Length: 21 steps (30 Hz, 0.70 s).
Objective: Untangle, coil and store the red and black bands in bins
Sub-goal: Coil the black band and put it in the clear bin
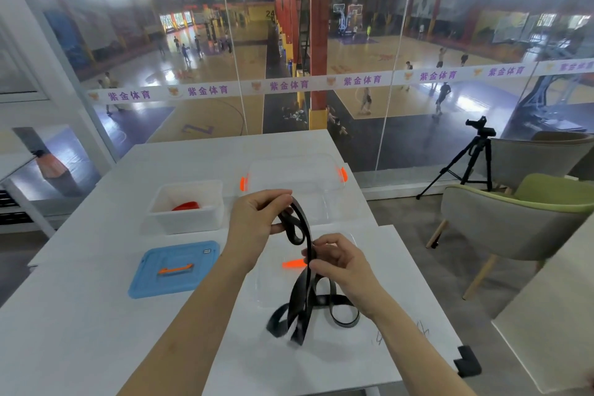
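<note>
The left hand [257,219] is pinching the black band [305,273] high, the right hand [337,262] gripping it lower at four o'clock. Its loose loops are trailing on the table [96,331]; a hasty pull risks tightening them into knots. The red band [185,205] is lying in the white bin [186,222] at ten o'clock.

A glass wall [353,42] overlooks basketball courts [401,51]; green chair [520,222] and tripod [472,154] stand right.

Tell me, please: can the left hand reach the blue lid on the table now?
Probably not at once. The left hand is shut on the black band, which the right hand also holds. The blue lid lies close beside the left forearm with nothing on it, so releasing the band would free the way.
</note>
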Tool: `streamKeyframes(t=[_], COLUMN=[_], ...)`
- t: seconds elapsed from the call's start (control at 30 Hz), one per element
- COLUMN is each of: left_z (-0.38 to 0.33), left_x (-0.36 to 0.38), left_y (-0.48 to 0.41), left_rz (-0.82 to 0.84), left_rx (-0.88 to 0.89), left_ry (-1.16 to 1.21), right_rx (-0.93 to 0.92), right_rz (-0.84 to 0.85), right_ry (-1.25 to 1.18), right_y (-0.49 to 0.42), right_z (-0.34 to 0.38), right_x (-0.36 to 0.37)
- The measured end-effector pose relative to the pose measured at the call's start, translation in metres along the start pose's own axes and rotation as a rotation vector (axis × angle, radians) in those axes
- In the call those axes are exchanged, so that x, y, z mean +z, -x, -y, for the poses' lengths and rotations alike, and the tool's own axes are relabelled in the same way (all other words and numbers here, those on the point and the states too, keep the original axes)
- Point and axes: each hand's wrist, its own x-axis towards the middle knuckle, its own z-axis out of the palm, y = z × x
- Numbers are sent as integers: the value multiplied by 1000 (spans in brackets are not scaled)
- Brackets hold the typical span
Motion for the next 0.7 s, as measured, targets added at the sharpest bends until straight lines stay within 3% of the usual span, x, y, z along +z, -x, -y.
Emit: streamKeyframes(t=[0.37, 0.7], left_z=[-3, 8], left_x=[-9, -19], left_y=[4, 11], left_rz=[-46, -121], left_rx=[32, 38], left_ry=[19, 83], right_rx=[-160, -157], right_rz=[-266, -311], right_ry=[37, -3], right_y=[-9, -13], right_z=[6, 15], right_x=[13, 38])
